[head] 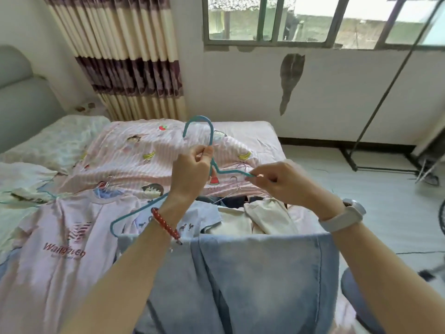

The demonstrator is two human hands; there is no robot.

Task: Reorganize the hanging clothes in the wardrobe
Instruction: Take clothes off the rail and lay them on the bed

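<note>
Head view: task looks early to midway. Clothes lie heaped on bed (252, 131), none on rack; wardrobe not in view.

Centre frame: teal hanger (199, 131), thin coated wire, curved hook up. Left hand (192, 169) pinches its neck, fingers curled; right hand (277, 182) pinches its shoulder end.

Lower centre: blue jeans (260, 273), soft faded denim, draped over hanger's lower bar, judged being hung.

Lower left: pink T-shirt (67, 237), limp cotton, printed. Bare metal hanger (238, 186) below right hand. Cream garments (265, 218) folded, still unhung.
</note>
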